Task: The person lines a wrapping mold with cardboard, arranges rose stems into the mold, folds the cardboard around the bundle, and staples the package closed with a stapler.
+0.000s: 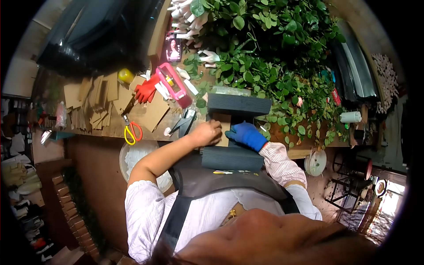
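Bare and with fingers curled, my left hand (208, 133) grips the left edge of a tan cardboard piece (225, 126). My right hand (247, 135), in a blue glove, closes at the right edge of that piece; its fingertips are partly hidden. The cardboard lies on a dark grey corrugated sheet (239, 104), whose far part is a ribbed raised block. A similar ribbed part (232, 159) rises on the near side, against my apron. Whether the two ribbed parts are one sheet is hidden under my hands.
Left of my hands lie a black stapler-like tool (183, 123), scissors (132, 132), a pink holder (173, 84), a red glove (147, 89) and cardboard pieces (95, 98). Leafy stems (274, 57) pile up at the back and right. A white bucket (126, 161) stands below the table edge.
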`<state>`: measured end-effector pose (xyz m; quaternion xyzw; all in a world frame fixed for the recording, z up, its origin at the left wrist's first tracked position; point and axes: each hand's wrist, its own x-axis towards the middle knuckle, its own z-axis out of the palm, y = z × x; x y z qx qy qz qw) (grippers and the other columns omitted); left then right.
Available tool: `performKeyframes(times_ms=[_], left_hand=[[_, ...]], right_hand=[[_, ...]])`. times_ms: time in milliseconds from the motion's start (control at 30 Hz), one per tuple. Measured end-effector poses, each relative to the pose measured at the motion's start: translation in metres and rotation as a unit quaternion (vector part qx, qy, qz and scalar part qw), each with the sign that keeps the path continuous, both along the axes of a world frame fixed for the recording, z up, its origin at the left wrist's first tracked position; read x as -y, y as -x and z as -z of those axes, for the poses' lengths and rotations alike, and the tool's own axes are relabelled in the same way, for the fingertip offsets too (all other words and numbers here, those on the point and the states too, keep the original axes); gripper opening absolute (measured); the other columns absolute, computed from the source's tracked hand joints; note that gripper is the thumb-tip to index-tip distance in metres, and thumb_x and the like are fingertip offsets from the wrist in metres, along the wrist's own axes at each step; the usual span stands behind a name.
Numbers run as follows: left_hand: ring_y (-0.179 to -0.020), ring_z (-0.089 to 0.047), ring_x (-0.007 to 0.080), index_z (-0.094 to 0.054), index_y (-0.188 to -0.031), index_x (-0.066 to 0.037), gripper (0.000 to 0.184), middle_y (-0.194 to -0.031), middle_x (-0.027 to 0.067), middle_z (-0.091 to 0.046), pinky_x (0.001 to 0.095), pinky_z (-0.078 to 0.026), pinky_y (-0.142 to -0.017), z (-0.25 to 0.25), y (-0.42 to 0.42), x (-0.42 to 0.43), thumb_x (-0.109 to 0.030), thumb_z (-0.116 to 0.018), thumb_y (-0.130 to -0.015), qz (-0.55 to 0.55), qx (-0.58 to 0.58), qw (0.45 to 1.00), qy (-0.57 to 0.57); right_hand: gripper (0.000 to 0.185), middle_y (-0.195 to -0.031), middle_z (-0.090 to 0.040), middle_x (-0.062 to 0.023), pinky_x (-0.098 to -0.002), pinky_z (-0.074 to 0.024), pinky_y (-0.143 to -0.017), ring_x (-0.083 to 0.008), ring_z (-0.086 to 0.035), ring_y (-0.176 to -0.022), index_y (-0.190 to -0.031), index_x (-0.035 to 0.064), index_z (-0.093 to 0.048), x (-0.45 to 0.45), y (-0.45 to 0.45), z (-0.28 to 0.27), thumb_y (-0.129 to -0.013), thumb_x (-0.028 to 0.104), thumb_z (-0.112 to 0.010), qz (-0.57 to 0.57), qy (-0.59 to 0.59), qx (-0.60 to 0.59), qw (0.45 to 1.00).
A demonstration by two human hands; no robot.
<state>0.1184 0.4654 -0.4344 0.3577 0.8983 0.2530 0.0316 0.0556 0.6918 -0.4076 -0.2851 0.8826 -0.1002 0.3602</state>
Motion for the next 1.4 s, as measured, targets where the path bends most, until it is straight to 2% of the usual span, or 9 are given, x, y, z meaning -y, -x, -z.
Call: performKeyframes(times_ms=[133, 300, 533, 800, 933, 1067, 1100, 1233, 1400], left_hand=[[-0.103, -0.056, 0.0334, -0.066, -0.119, -0.020, 0.048, -0.114, 0.0096, -0.054, 0.0448, -0.054, -0.079, -0.015, -0.005, -0.002, -0.028, -0.080, -0.074, -0.005, 0.022, 0.999, 0.028], [-0.113, -0.053, 0.0403, -0.067, -0.124, -0.026, 0.050, -0.128, 0.0187, -0.050, 0.0462, -0.052, -0.092, 0.003, -0.008, -0.004, -0.022, -0.078, -0.075, -0.001, 0.016, 1.000, 0.006], [-0.126, -0.048, 0.0425, -0.067, -0.126, -0.026, 0.056, -0.145, 0.0231, -0.043, 0.0441, -0.048, -0.103, -0.003, -0.009, -0.008, -0.024, -0.083, -0.072, -0.017, 0.056, 0.998, 0.031], [-0.127, -0.047, 0.0425, -0.065, -0.127, -0.027, 0.055, -0.146, 0.0237, -0.042, 0.0448, -0.049, -0.102, -0.007, -0.008, -0.007, -0.023, -0.081, -0.075, -0.006, 0.065, 0.997, 0.044], [-0.129, -0.046, 0.0433, -0.065, -0.130, -0.026, 0.056, -0.148, 0.0233, -0.041, 0.0460, -0.047, -0.105, -0.007, -0.009, -0.008, -0.024, -0.081, -0.076, -0.010, 0.064, 0.997, 0.038], [-0.129, -0.047, 0.0434, -0.065, -0.130, -0.026, 0.056, -0.148, 0.0233, -0.041, 0.0462, -0.047, -0.105, -0.002, -0.010, -0.008, -0.025, -0.081, -0.076, -0.013, 0.065, 0.997, 0.027], [-0.129, -0.046, 0.0434, -0.065, -0.130, -0.026, 0.056, -0.149, 0.0230, -0.041, 0.0462, -0.047, -0.105, -0.006, -0.009, -0.007, -0.025, -0.081, -0.076, -0.012, 0.067, 0.997, 0.030], [-0.130, -0.045, 0.0429, -0.064, -0.131, -0.027, 0.056, -0.149, 0.0216, -0.041, 0.0460, -0.046, -0.105, -0.011, -0.007, -0.007, -0.026, -0.081, -0.077, -0.010, 0.062, 0.997, 0.035], [-0.130, -0.044, 0.0428, -0.064, -0.130, -0.027, 0.055, -0.150, 0.0218, -0.040, 0.0460, -0.046, -0.105, -0.013, -0.011, -0.007, -0.026, -0.081, -0.078, -0.011, 0.069, 0.997, 0.042]], right_hand=[[0.056, -0.125, -0.064, -0.0233, -0.0402, -0.0522, -0.094, -0.0345, -0.066, -0.111, -0.137, 0.0138, -0.060, -0.023, -0.015, -0.086, -0.087, 0.034, -0.072, -0.039, 0.326, 0.163, 0.930], [0.037, -0.101, -0.072, -0.0121, -0.0479, -0.0537, -0.082, -0.0337, -0.068, -0.092, -0.115, 0.0157, -0.068, -0.014, -0.066, -0.071, -0.081, 0.030, -0.072, -0.156, 0.189, -0.124, 0.962], [0.045, -0.126, -0.068, -0.0145, -0.0428, -0.0532, -0.095, -0.0318, -0.068, -0.110, -0.134, 0.0085, -0.063, -0.020, 0.006, -0.153, -0.091, 0.020, -0.071, 0.011, 0.476, -0.125, 0.870], [0.110, -0.161, -0.031, -0.0173, -0.0486, -0.0242, -0.123, -0.0372, -0.033, -0.147, -0.162, 0.0124, -0.013, 0.001, 0.281, -0.208, -0.080, 0.046, -0.079, 0.041, 0.071, -0.629, 0.773], [0.123, -0.154, -0.039, -0.0178, -0.0468, -0.0265, -0.120, -0.0367, -0.040, -0.141, -0.163, 0.0133, -0.004, 0.019, 0.343, -0.216, -0.072, 0.038, -0.084, 0.079, -0.095, -0.566, 0.815], [0.093, -0.128, -0.058, -0.0152, -0.0446, -0.0423, -0.104, -0.0329, -0.057, -0.118, -0.157, 0.0139, -0.029, 0.018, 0.348, -0.204, -0.076, 0.021, -0.075, 0.096, -0.050, -0.549, 0.829], [0.058, -0.112, -0.065, -0.0123, -0.0442, -0.0475, -0.093, -0.0285, -0.063, -0.106, -0.135, 0.0131, -0.056, 0.010, 0.332, -0.202, -0.079, 0.019, -0.071, 0.074, 0.002, -0.590, 0.804], [0.013, -0.098, -0.069, -0.0075, -0.0468, -0.0508, -0.079, -0.0299, -0.066, -0.091, -0.091, 0.0120, -0.071, -0.006, 0.315, -0.170, -0.080, 0.018, -0.066, 0.117, -0.016, -0.556, 0.823], [0.019, -0.093, -0.064, -0.0088, -0.0450, -0.0518, -0.078, -0.0303, -0.064, -0.090, -0.098, 0.0144, -0.069, -0.032, 0.277, -0.182, -0.080, 0.017, -0.068, 0.041, 0.057, -0.650, 0.757]])
